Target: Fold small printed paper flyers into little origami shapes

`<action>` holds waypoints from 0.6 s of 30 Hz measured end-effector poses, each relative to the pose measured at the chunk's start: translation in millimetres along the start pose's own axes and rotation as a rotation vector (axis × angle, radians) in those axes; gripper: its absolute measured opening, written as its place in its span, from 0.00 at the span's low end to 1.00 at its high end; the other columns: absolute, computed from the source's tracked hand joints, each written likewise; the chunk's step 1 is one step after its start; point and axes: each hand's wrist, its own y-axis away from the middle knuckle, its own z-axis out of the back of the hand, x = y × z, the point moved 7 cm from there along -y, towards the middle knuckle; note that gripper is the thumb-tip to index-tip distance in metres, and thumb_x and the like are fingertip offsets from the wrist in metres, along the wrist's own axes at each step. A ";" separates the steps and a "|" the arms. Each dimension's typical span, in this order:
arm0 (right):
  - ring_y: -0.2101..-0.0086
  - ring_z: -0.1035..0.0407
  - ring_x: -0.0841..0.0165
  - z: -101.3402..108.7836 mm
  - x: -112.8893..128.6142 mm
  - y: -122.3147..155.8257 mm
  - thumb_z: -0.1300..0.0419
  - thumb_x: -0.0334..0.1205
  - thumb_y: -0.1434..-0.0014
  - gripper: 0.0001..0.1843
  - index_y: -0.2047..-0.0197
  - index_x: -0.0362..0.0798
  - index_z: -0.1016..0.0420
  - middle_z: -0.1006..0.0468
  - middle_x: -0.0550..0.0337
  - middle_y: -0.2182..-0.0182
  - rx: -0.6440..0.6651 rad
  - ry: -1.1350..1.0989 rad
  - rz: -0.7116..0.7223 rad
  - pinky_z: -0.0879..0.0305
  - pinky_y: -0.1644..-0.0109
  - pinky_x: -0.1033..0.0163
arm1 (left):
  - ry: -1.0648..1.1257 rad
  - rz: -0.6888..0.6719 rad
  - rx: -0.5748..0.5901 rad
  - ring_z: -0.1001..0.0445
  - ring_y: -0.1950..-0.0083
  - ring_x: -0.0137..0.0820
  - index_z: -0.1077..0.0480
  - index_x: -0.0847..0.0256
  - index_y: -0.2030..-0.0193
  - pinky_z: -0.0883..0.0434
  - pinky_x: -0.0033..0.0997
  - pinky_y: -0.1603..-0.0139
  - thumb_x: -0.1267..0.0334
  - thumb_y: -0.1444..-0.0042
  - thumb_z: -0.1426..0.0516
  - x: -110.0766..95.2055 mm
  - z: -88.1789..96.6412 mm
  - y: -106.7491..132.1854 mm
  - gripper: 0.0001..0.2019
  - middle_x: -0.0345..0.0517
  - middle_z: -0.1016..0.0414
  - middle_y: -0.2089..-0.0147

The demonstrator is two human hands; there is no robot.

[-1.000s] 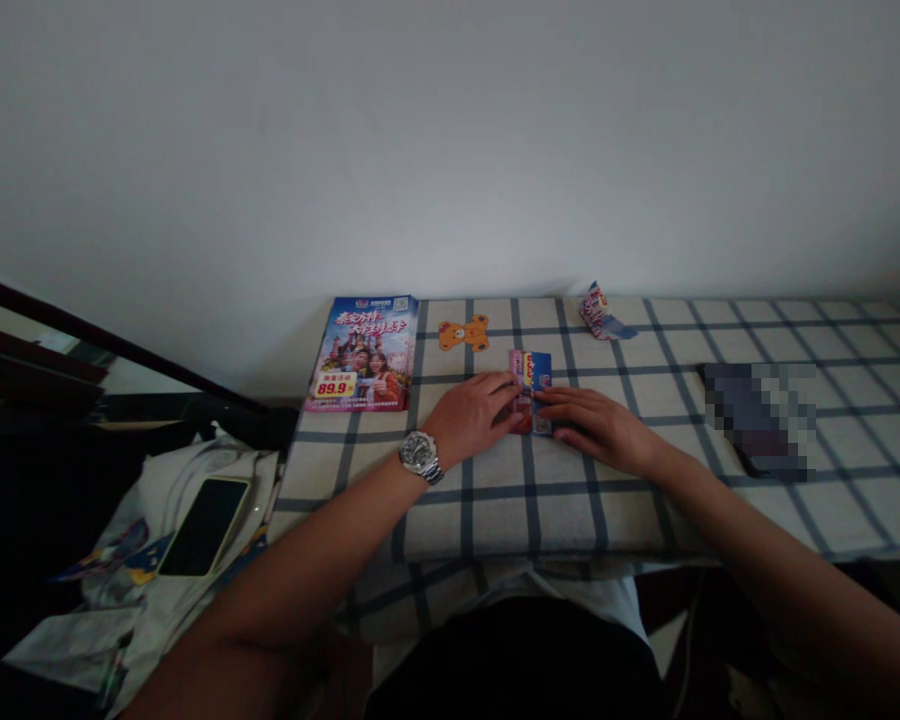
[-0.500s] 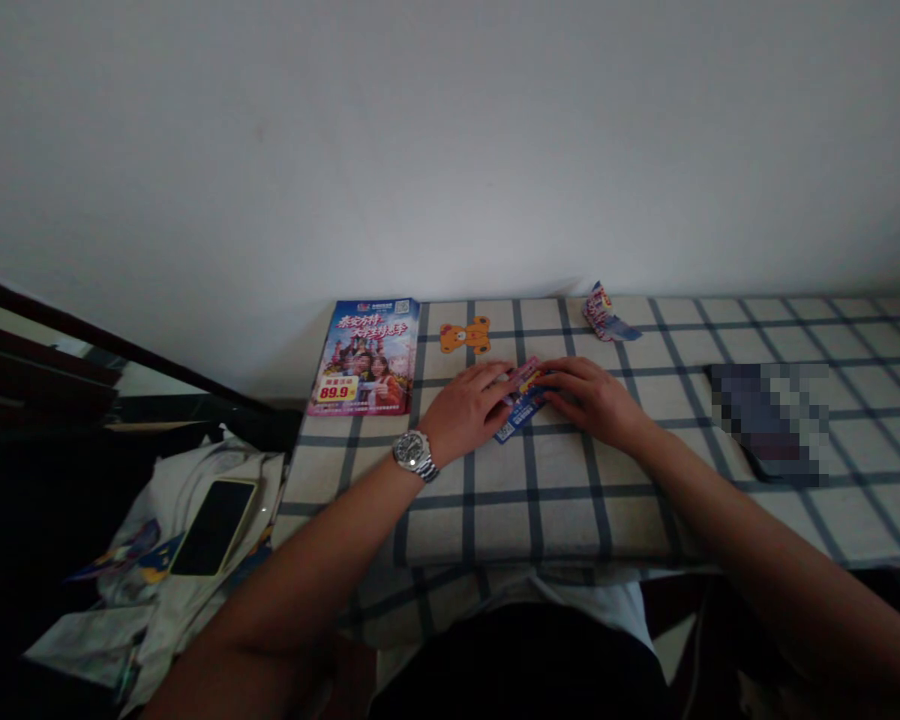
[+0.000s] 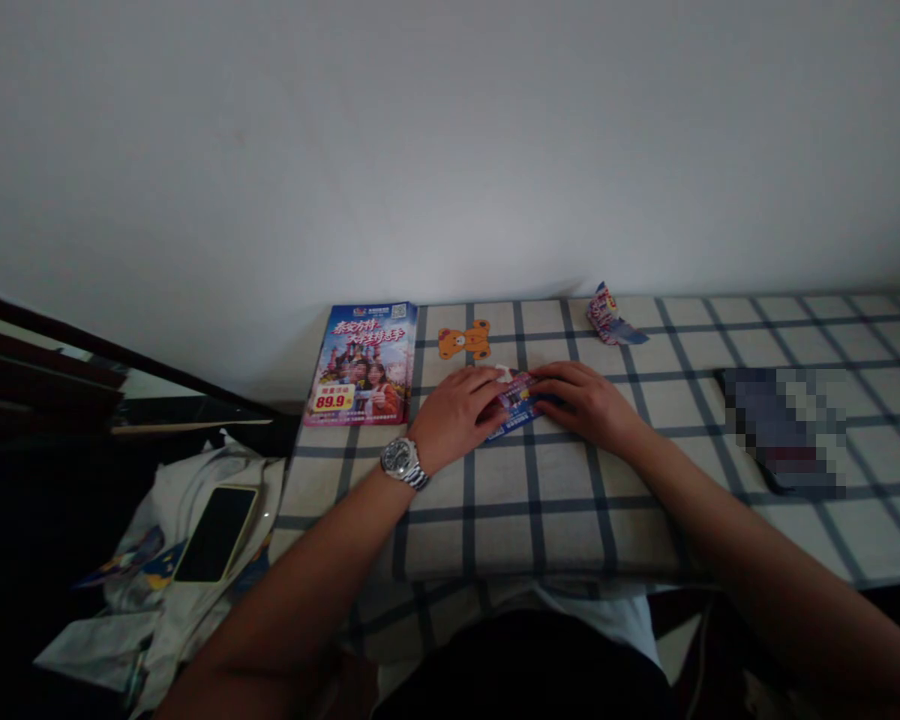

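A small folded piece of colourful printed paper lies on the checked tablecloth. My left hand, with a metal watch at the wrist, lies over its left part, fingers pressed down on it. From the right, my right hand presses its fingertips onto the paper's upper right edge. Both hands' fingers are together and rest flat on the paper, which lies tilted between them.
A colourful flyer lies at the table's far left, an orange bear-shaped cutout beside it, and a folded paper scrap near the wall. A blurred dark object is on the right. A phone rests on cloth left of the table.
The paper has turned from upright to tilted and looks folded smaller. Both hands moved slightly away from me and stay pressed on it.
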 end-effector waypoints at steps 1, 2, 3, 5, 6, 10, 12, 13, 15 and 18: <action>0.45 0.24 0.55 0.0 0.3 0.2 0.37 0.40 0.31 0.12 0.46 0.53 0.19 0.19 0.49 0.44 -0.005 0.002 0.003 0.25 0.40 0.45 | -0.001 0.006 0.008 0.29 0.34 0.43 0.29 0.59 0.37 0.31 0.51 0.30 0.57 0.34 0.36 -0.2 0.3 0.3 0.21 0.51 0.27 0.33; 0.45 0.24 0.55 -0.2 0.5 0.4 0.37 0.41 0.30 0.12 0.46 0.53 0.19 0.19 0.49 0.44 -0.008 0.005 0.005 0.25 0.40 0.45 | -0.001 0.011 0.013 0.29 0.34 0.43 0.29 0.60 0.37 0.30 0.51 0.30 0.56 0.35 0.35 -0.5 0.8 0.5 0.22 0.52 0.28 0.33; 0.46 0.24 0.55 -0.6 0.6 0.7 0.37 0.41 0.30 0.12 0.46 0.53 0.19 0.19 0.49 0.44 -0.007 0.005 0.005 0.25 0.40 0.44 | -0.002 0.016 0.020 0.29 0.34 0.44 0.29 0.60 0.37 0.30 0.51 0.31 0.55 0.36 0.34 -0.6 1.2 0.7 0.23 0.52 0.28 0.33; 0.45 0.24 0.55 -1.6 0.2 1.7 0.37 0.41 0.30 0.12 0.45 0.53 0.20 0.20 0.49 0.44 -0.001 0.000 0.000 0.25 0.40 0.44 | 0.001 0.016 0.026 0.29 0.35 0.44 0.29 0.60 0.37 0.29 0.51 0.31 0.55 0.36 0.34 -1.0 2.6 0.8 0.24 0.53 0.28 0.33; 0.45 0.25 0.55 -1.7 0.0 2.3 0.37 0.41 0.30 0.13 0.44 0.53 0.20 0.20 0.49 0.44 -0.001 -0.003 -0.001 0.25 0.40 0.43 | 0.003 0.012 0.026 0.29 0.35 0.44 0.29 0.60 0.37 0.29 0.51 0.31 0.54 0.36 0.35 -1.3 3.7 0.7 0.23 0.53 0.28 0.33; 0.38 0.30 0.51 -0.1 -2.1 5.0 0.38 0.40 0.31 0.15 0.42 0.53 0.20 0.25 0.48 0.38 -0.020 0.027 -0.011 0.29 0.35 0.39 | 0.005 -0.022 0.023 0.28 0.41 0.42 0.24 0.58 0.43 0.29 0.51 0.35 0.52 0.31 0.39 -4.3 7.6 0.6 0.17 0.52 0.25 0.42; 0.35 0.34 0.49 1.1 -4.7 6.2 0.37 0.40 0.32 0.17 0.41 0.54 0.21 0.28 0.48 0.34 -0.036 0.068 -0.034 0.32 0.33 0.36 | 0.003 -0.045 0.047 0.28 0.45 0.41 0.23 0.57 0.44 0.29 0.52 0.36 0.50 0.31 0.41 -7.4 6.7 0.9 0.16 0.50 0.25 0.47; 0.34 0.36 0.48 1.3 -6.2 6.7 0.37 0.40 0.32 0.18 0.40 0.55 0.21 0.30 0.49 0.33 -0.042 0.087 -0.047 0.32 0.32 0.35 | 0.004 -0.058 0.062 0.28 0.46 0.41 0.23 0.56 0.44 0.29 0.52 0.37 0.50 0.31 0.41 -9.4 5.5 1.1 0.16 0.50 0.25 0.49; 0.33 0.38 0.47 0.9 -8.9 7.6 0.37 0.40 0.32 0.20 0.38 0.57 0.22 0.31 0.49 0.33 -0.050 0.115 -0.069 0.33 0.32 0.33 | 0.009 -0.088 0.086 0.28 0.45 0.41 0.23 0.55 0.42 0.28 0.51 0.36 0.50 0.30 0.41 -13.6 2.4 1.7 0.17 0.50 0.25 0.49; 0.35 0.37 0.47 -1.9 -12.0 8.5 0.38 0.40 0.31 0.21 0.37 0.57 0.23 0.30 0.48 0.35 -0.040 0.135 -0.080 0.34 0.32 0.34 | 0.021 -0.144 0.108 0.30 0.38 0.43 0.25 0.55 0.39 0.30 0.51 0.33 0.51 0.30 0.42 -19.8 -2.7 3.1 0.18 0.52 0.27 0.41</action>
